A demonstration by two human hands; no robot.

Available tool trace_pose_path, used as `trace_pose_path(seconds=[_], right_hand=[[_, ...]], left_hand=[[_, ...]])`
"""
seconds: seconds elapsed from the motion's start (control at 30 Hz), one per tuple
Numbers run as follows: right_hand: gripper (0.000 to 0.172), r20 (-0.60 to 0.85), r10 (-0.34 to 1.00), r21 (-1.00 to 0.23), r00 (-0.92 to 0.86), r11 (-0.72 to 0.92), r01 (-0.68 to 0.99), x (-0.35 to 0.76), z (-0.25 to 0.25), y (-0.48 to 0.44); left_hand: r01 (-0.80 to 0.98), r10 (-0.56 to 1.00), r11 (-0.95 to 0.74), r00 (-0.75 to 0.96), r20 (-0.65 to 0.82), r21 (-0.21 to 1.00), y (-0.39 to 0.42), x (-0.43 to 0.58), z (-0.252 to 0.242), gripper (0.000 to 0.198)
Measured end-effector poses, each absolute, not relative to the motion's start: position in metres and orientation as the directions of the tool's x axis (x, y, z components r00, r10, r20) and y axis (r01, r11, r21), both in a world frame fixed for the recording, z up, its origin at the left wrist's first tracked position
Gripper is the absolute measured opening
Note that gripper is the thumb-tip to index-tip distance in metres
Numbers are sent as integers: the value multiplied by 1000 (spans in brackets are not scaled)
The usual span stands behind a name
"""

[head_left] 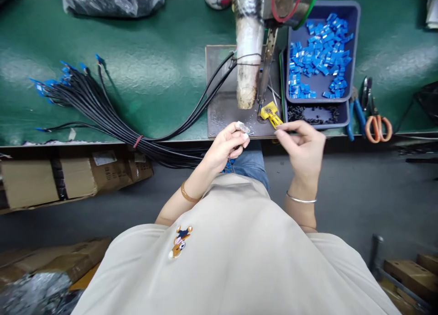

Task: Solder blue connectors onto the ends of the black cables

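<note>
My left hand (230, 144) is closed, with its fingertips around a small pale, shiny piece (242, 127). A thin light tip shows beside that piece, and its exact kind is unclear. My right hand (303, 139) has thumb and forefinger pinched at the near end of a small yellow plastic tool (270, 110). The tool's wider end rests on the dark work plate (222, 114), under a metal arm (268, 64) and a wrapped whitish tube (248, 68). A bundle of black cables (112, 114) with blue ends lies to the left and sags over the table edge.
A grey bin (356, 50) of blue connectors (321, 45) sits at right, above another bin (342, 116) with small black parts. Pliers (358, 114) and orange-handled scissors (378, 128) lie beside them. A wire spool (290, 4) overhangs the bench. Cardboard boxes (51, 178) stand below left.
</note>
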State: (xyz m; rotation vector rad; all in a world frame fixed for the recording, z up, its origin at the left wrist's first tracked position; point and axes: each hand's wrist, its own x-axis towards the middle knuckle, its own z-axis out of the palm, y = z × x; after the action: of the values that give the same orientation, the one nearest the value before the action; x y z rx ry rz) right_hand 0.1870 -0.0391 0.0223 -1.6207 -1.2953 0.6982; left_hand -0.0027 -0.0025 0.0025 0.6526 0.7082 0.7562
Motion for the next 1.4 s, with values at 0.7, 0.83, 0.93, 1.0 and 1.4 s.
trace_pose_path(seconds=[0.7,0.83,0.93,1.0,1.4], right_hand=[[12,65,979,-966,196,13,258,162,15,-34],[8,88,977,-969,195,39,243,161,16,-35],[4,97,977,-976,191,56,212,161,16,-35],[4,96,976,-977,195,55,206,161,15,-35],[9,132,982,-892,136,58,449,164,21,-40]], left_hand=[[-295,866,384,443,-231,875,-1,10,3,26],[-310,873,371,438,-215,875,-2,10,4,26],[-322,876,363,439,-202,874,-2,10,4,25],[-329,879,356,435,-194,875,-1,10,5,26],[-267,865,339,466,-187,902,-3,12,-3,22]])
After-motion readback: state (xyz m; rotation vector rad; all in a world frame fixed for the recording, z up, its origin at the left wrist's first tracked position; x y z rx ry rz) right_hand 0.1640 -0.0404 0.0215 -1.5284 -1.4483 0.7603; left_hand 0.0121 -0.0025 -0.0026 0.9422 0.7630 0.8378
